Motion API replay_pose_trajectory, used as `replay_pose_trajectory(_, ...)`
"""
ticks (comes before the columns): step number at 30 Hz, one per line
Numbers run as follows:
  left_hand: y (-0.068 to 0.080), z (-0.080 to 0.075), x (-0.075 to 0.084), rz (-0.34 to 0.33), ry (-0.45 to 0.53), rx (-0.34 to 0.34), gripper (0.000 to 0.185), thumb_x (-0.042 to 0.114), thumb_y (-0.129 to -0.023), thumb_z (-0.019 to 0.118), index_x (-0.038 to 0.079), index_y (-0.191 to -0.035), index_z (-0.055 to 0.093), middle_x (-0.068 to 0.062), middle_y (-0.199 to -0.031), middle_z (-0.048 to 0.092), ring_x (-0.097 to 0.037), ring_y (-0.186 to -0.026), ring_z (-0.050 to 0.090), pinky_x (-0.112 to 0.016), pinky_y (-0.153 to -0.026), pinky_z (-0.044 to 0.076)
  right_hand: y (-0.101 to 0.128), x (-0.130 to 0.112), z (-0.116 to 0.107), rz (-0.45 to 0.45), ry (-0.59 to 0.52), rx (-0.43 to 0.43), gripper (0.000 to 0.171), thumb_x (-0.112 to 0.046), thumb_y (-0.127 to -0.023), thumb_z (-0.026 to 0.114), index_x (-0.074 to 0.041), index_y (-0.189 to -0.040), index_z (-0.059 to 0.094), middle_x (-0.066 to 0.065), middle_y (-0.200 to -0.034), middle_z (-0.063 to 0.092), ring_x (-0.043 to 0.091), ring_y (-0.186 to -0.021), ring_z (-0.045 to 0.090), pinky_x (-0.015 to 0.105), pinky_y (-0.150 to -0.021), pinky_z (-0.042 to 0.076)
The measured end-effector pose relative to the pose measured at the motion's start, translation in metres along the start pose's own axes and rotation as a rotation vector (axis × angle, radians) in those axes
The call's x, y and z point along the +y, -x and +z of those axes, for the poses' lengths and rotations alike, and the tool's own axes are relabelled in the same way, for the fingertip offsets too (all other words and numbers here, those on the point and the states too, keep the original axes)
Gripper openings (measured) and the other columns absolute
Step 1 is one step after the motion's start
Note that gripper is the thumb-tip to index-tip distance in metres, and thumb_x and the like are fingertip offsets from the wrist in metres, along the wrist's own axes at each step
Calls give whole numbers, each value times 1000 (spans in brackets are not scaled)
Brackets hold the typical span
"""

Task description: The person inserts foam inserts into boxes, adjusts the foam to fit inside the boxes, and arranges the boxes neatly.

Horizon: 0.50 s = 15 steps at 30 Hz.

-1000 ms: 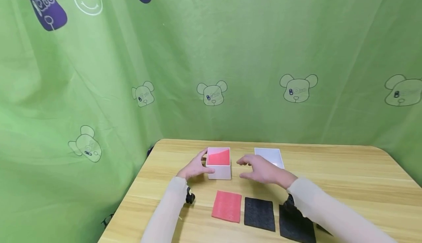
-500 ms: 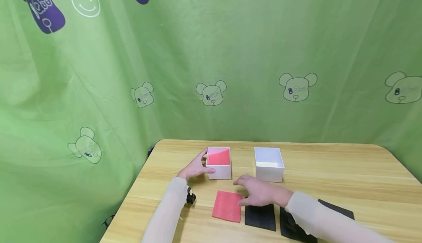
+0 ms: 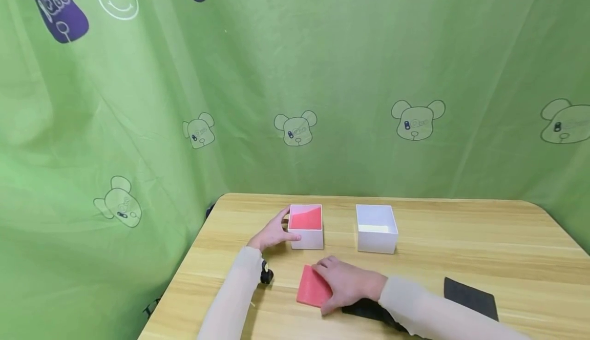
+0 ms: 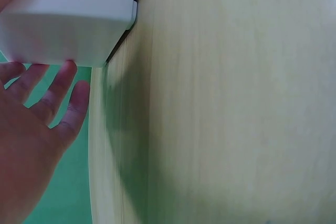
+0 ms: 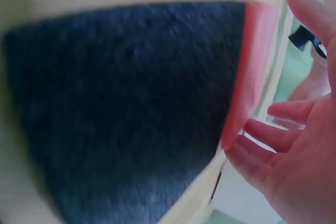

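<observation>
A pale wooden tabletop [image 3: 461, 237] with rounded corners fills the lower part of the head view. Nearest the person, the right hand [image 3: 343, 283] lies on a red pad [image 3: 310, 287] near the front edge. Its fingers spread flat over the pad's right part, thumb at the near edge; they curl round nothing. In the right wrist view the fingers [image 5: 273, 137] reach past the red pad's [image 5: 252, 66] edge. Just right of it a black pad [image 5: 121, 103] lies flat, mostly hidden under the wrist and sleeve in the head view [image 3: 364, 308]. A second black pad [image 3: 470, 291] lies further right, well apart from the first. A small black object [image 3: 266, 274] sits by the left sleeve; what it is cannot be told.

Further back stand two open white boxes. The left hand [image 3: 272, 233] cups the left box [image 3: 306, 226], fingers along its left wall and thumb at the front corner; the left wrist view shows fingers [image 4: 58, 90] lightly bent against the box wall [image 4: 68, 14]. Inside this box lies a red pad. The right box [image 3: 376, 229] stands apart to the right, untouched, showing only white inside.

Behind the tabletop hangs a green curtain [image 3: 295, 73] printed with bear heads, purple shapes and a smiley.
</observation>
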<state>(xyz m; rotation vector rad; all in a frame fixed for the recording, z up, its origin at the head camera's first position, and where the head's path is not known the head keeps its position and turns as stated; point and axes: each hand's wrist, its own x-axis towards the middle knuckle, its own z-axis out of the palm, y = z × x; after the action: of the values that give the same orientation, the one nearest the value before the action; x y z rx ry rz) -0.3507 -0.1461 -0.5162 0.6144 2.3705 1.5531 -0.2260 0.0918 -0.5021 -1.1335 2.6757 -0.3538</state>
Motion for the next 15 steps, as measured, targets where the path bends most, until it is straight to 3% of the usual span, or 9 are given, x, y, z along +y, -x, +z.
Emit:
replay_pose_trajectory(8,0,0,3,6,-16,-2,104,12,-74,81,8,-152,12,-10,-146,35,-30,-123,45,-37,-96,45,-4,-2,8,-22,81,3,97,-63,-68,72,-5,-139,43,8,-131,47,24,-116,42,37,-96,43)
replay_pose_trajectory(15,2,0,4,7,-1,-2,105,9,-74,80,11,-153,11,-12,-149,30,-34,-124,43,-40,-96,45,-5,0,7,-42,94,19,91,-58,-69,73,-5,-138,43,6,-127,48,20,-112,43,36,-95,43)
